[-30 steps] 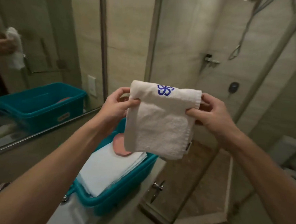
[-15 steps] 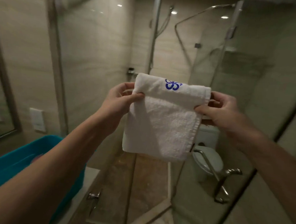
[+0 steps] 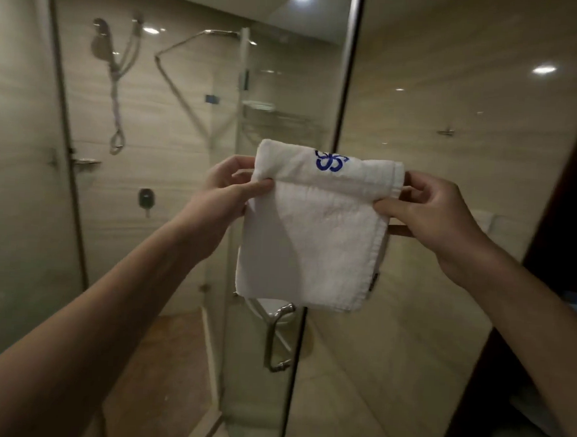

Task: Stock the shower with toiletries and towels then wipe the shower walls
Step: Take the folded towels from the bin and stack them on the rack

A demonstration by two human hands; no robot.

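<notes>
A small white towel point(image 3: 316, 230) with a blue embroidered logo hangs folded in front of me at chest height. My left hand point(image 3: 229, 189) pinches its upper left corner and my right hand point(image 3: 429, 211) pinches its upper right corner. The towel hangs in front of the glass shower enclosure point(image 3: 257, 368). Inside the shower a hand shower point(image 3: 102, 44) with its hose hangs on the tiled wall point(image 3: 169, 163), above a round mixer knob point(image 3: 145, 197).
A metal door handle point(image 3: 274, 339) sits on the glass just below the towel. A small soap shelf point(image 3: 86, 163) is fixed left of the mixer. A wire rack point(image 3: 280, 116) shows through the glass. Dark door frame point(image 3: 547, 268) stands at the right.
My view has swung right, away from the teal bin and mirror toward the shower glass. Both hands keep the same pinch on the towel, which stays hanging between them.
</notes>
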